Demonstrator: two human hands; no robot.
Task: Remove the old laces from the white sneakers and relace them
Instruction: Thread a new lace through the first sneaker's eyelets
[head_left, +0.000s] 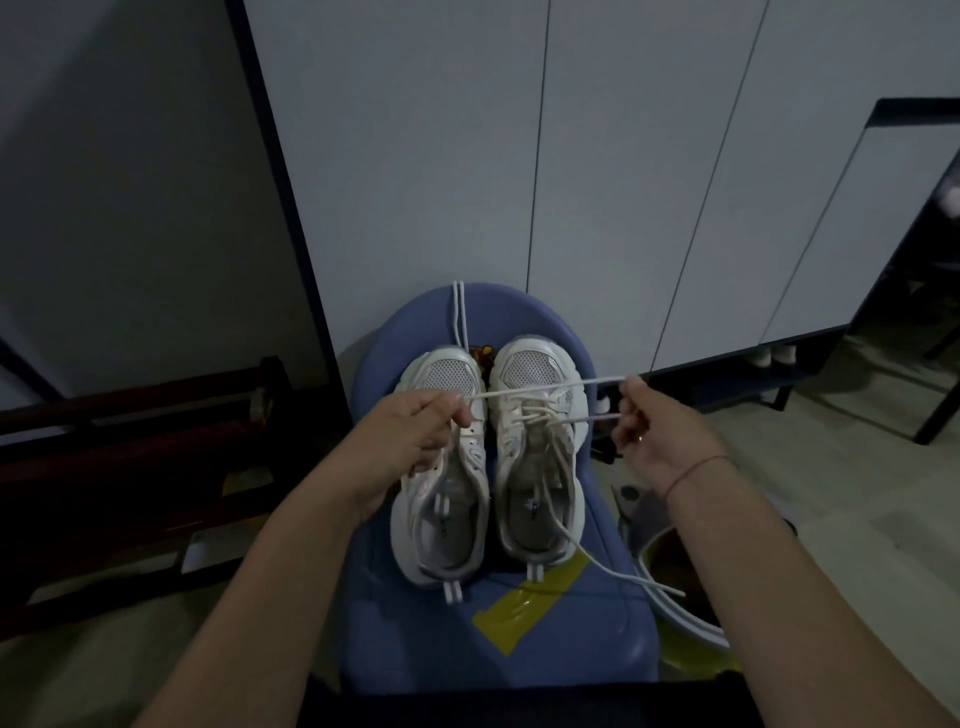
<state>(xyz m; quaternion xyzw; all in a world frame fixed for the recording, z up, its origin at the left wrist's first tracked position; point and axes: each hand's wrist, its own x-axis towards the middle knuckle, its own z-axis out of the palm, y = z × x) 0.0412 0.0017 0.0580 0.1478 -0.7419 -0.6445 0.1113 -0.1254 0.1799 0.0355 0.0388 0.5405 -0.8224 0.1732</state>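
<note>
Head view, location: two white sneakers stand side by side, toes away from the person, on a blue stool (571, 639).
Right-side sneaker (535, 512): a lace (540, 389) is threaded through it and drawn taut sideways across the upper eyelets.
Left-side sneaker (447, 525): eyelets appear bare; a spare lace (458, 312) lies beyond its toe, over the stool's far edge.
Left hand (415, 431): pinches one strand of the lace.
Right hand (654, 436): fingers curled round two strands, just beside the shoe.
Free end: trails off the stool's near right edge.
Lace handling: judged light, limp and thin; grasp near the tip and pull in line with the eyelet.
Sneaker handling: judged light with a soft upper; likely to slide under a pull, so brace it at the heel collar.
</note>
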